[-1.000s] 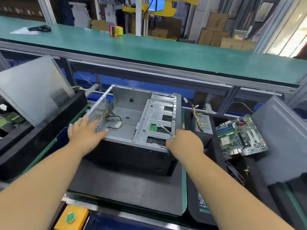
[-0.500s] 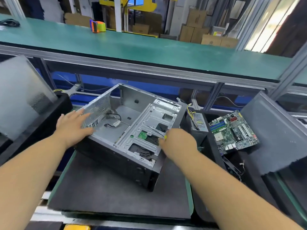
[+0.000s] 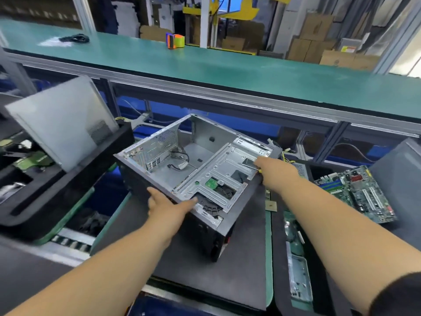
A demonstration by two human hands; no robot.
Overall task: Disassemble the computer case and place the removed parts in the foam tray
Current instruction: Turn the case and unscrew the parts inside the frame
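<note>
The open computer case (image 3: 205, 156) lies on its side on a dark mat (image 3: 205, 283), turned at an angle, with its near corner toward me. Inside are a drive cage, loose black cables and a small green board. My left hand (image 3: 168, 207) grips the case's near top edge, thumb over the metal rim. My right hand (image 3: 274, 173) is at the case's right edge and holds a screwdriver (image 3: 248, 165), whose thin shaft lies over the drive cage. A motherboard (image 3: 357, 193) lies on the black foam tray (image 3: 279, 247) at the right.
At the left, a grey side panel (image 3: 59, 126) leans in another black foam tray (image 3: 68, 185). A power supply with yellow wires (image 3: 299, 169) sits behind my right hand. A long green bench (image 3: 227, 71) with a tape dispenser (image 3: 175, 41) runs across the back.
The case has been turned so its near corner points at me. My left hand moved from the rear wall to the near edge. My right hand shifted to the far right side.
</note>
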